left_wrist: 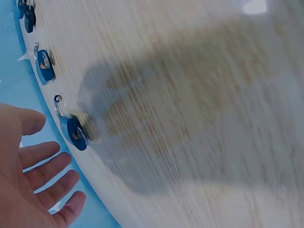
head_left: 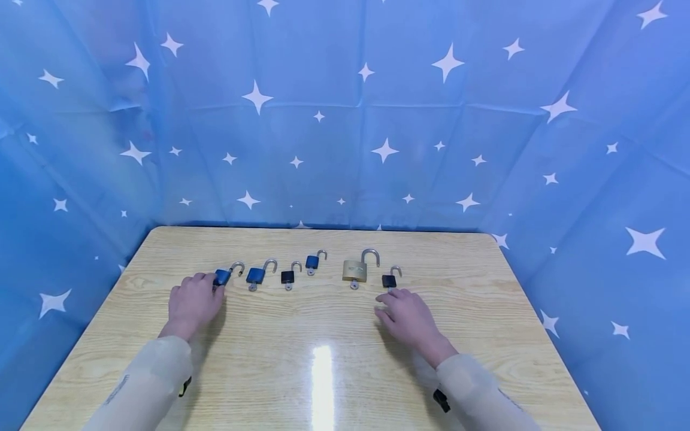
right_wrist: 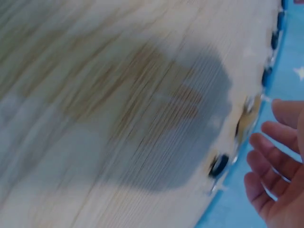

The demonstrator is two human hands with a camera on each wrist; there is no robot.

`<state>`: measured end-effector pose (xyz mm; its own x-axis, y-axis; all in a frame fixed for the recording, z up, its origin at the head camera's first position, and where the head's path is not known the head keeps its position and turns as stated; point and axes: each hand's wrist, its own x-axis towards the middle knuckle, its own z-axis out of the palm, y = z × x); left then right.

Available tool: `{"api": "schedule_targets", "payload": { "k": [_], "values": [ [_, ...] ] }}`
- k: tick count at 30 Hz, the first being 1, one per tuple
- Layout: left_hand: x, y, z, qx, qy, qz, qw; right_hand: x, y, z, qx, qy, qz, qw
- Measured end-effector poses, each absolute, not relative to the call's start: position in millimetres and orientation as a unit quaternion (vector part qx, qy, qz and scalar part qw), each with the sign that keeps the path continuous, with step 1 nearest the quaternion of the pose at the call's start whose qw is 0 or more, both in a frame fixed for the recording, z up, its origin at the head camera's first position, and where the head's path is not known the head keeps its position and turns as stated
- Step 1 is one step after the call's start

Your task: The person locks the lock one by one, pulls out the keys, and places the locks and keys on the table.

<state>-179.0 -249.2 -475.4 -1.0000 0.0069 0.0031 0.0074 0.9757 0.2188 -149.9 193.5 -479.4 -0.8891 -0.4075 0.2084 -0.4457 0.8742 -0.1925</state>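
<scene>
Left hand (head_left: 195, 299) and right hand (head_left: 408, 315), loosely spread, empty, over the worktop (head_left: 269, 359); blue padlock (head_left: 223, 277) at the left's two o'clock, black padlock (head_left: 389, 281) at the right's eleven. Reaching low could skew either.

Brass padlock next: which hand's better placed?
Right, I'd judge. The right hand is empty, near the rightmost black padlock, which lies beside the brass padlock. The left hand is over by the leftmost blue padlock, much farther off.

Cannot read the marking (head_left: 356, 269) on the brass padlock (head_left: 348, 275), seemingly too small, or, through right-wrist blur, see the black padlock (right_wrist: 219, 166) clearly.
</scene>
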Motion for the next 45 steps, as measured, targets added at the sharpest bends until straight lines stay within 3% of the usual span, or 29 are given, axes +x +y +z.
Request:
{"api": "schedule_targets", "payload": {
  "k": [19, 31, 45],
  "values": [
    [-200.0, -242.7, -493.1, 0.061, -0.991, -0.117, -0.035, -147.3, 108.5, -484.3, 0.295, -0.947, 0.115, 0.05],
    [-209.4, -245.0, -493.8, 0.101, -0.985, -0.133, -0.041, -151.0, 87.0, -489.5, 0.275, -0.954, 0.118, 0.015],
    [-210.8, -250.3, -479.2, 0.14, -0.953, -0.232, -0.134, -150.6, 80.2, -490.6, 0.269, -0.952, 0.147, 0.016]
  ]
}}
